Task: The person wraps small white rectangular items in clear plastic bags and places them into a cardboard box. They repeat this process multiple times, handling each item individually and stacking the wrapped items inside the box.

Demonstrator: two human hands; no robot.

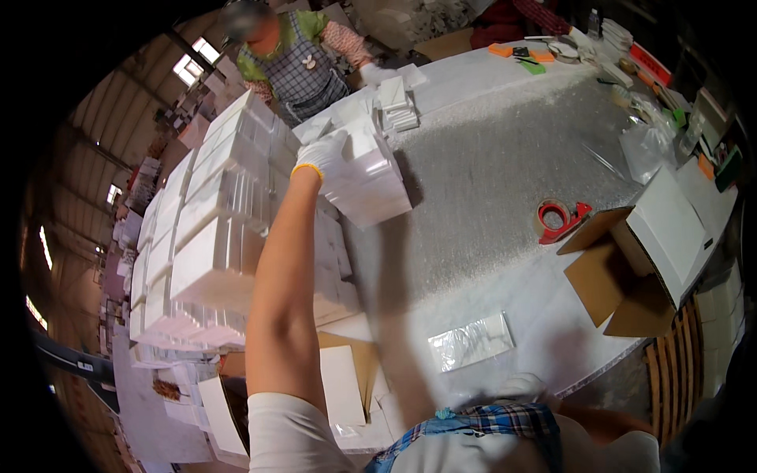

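My left arm stretches far forward, and my left hand (322,155), in a white knitted glove with a yellow cuff, touches the near left side of a block of stacked white tiles (369,185) on the table. Its fingertips blend into the white tiles, so whether they grip one cannot be made out. Close to my body, my right hand (522,386) shows as a blurred pale glove low at the table edge, its fingers hidden. A flat tile pack in clear plastic wrap (471,342) lies on the table just beyond it.
Tall piles of white tiles (213,213) rise at left. An open cardboard box (631,260) lies at right, by a red tape dispenser (558,221). Across the table (489,158), a co-worker in a checked apron (303,75) has a gloved hand near small stacked tiles (397,102).
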